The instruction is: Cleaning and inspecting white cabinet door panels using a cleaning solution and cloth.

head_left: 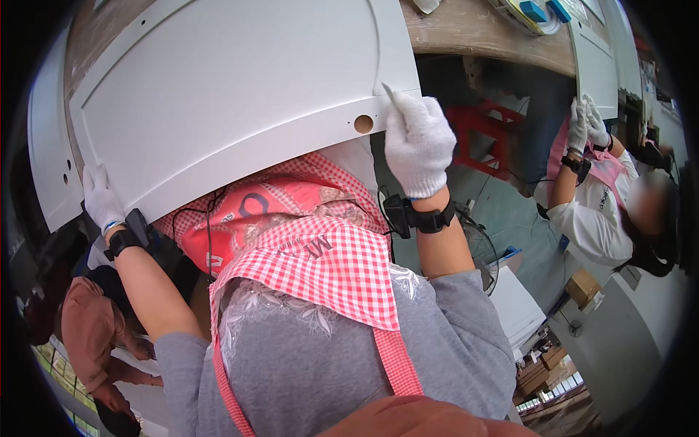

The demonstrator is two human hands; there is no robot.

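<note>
Resting on a wooden workbench (466, 29), a large white cabinet door panel (218, 87) overhangs the near edge, a round hole (363, 124) near its right corner. It looks stiff, broad and fairly heavy, its painted face easily marked; the edges seem the safest grip. The gloved left hand (100, 198) curls around the panel's near left edge. The gloved right hand (419, 142) is closed on a thin scraper-like tool (390, 95) against the right edge. Far right, another person's gloved hands (587, 125) touch a second white panel (593, 62).

Both gloved hands raised: left hand (100, 200) curled at an edge, right hand (418, 142) fisted.
</note>
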